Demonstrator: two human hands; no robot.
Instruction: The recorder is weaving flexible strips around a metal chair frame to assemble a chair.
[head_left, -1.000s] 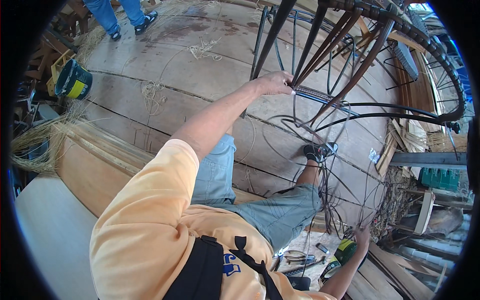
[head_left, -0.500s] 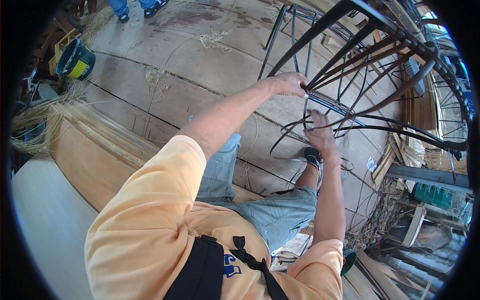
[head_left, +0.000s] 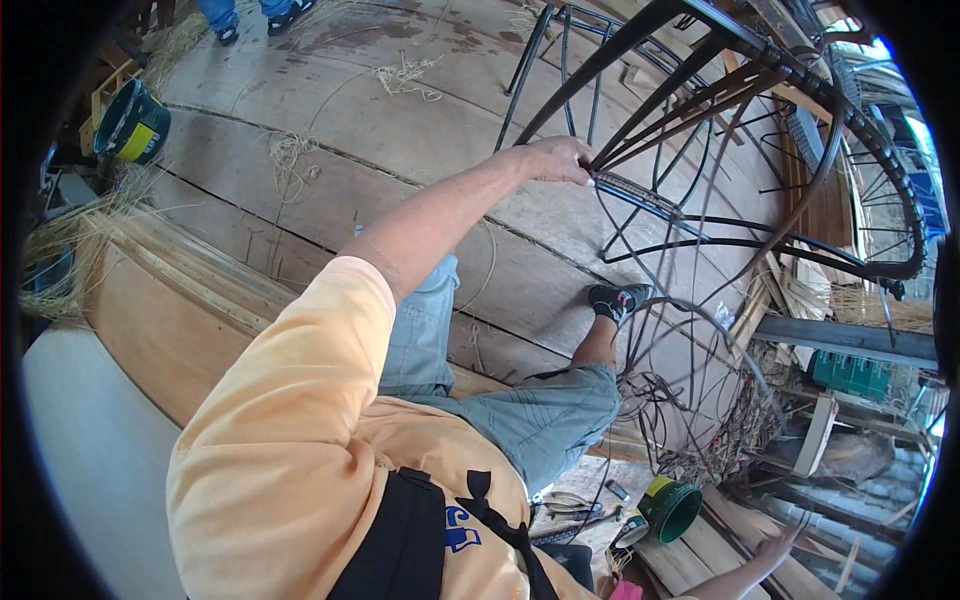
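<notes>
A black metal frame [head_left: 735, 40], shaped like furniture, stands tilted at the upper right, with dark flat strips [head_left: 660, 118] stretched across it. My left hand [head_left: 558, 160] is closed at the frame's near edge, pinching the strips where they gather at a wrapped bar [head_left: 640, 196]. My right arm reaches far out to the lower right, with my right hand [head_left: 778, 548] low over the boards there. Its fingers are small and blurred, so whether a strip is in them is unclear. Loose dark strands [head_left: 655, 400] hang and coil beside my shoe [head_left: 618, 300].
Curved wooden panels [head_left: 150, 310] stand at my left. A dark green bucket [head_left: 132, 122] is at the far left, another green bucket [head_left: 672, 510] near my right side. Pale fibre scraps [head_left: 408, 76] lie on the floor. A person's legs [head_left: 245, 12] show at the top left.
My right hand has swung from beside the frame out to the lower right. The loose strips near the frame have shifted with it. My left hand keeps its hold; the view has turned slightly.
</notes>
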